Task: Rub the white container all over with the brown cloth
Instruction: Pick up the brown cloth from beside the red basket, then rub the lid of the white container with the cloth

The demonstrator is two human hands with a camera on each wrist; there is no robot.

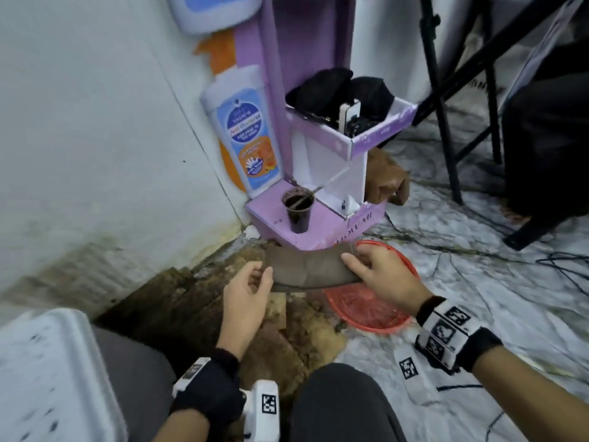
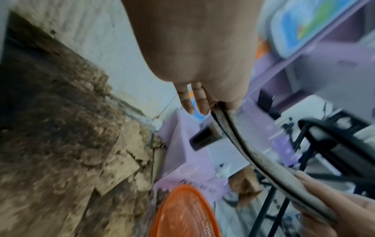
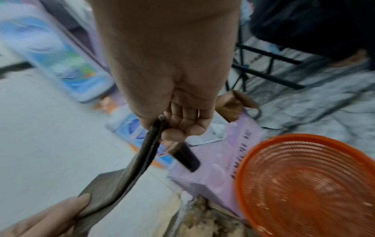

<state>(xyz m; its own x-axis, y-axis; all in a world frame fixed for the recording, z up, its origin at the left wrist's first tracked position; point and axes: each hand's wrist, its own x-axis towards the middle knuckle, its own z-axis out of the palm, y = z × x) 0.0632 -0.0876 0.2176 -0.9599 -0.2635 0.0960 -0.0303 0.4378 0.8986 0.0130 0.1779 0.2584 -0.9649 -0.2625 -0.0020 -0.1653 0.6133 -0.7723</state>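
A folded brown cloth (image 1: 306,269) hangs stretched between my two hands, above the floor. My left hand (image 1: 259,277) pinches its left end and my right hand (image 1: 360,261) pinches its right end. In the left wrist view the cloth (image 2: 243,152) runs as a doubled strip from my left hand (image 2: 205,104) to the right hand's fingers (image 2: 316,186). The right wrist view shows the cloth (image 3: 121,176) pinched by my right hand (image 3: 172,126), with the left thumb (image 3: 67,206) on its other end. The white container (image 1: 47,371) sits at the lower left by my knee, touching neither hand.
An orange mesh strainer (image 1: 376,311) lies on the floor under my right hand. A purple cardboard stand (image 1: 322,231) with a dark cup (image 1: 298,212) rises just behind the cloth. Dirty cardboard (image 1: 191,307) covers the floor by the wall. Black chair legs (image 1: 446,122) and cables (image 1: 541,260) are at right.
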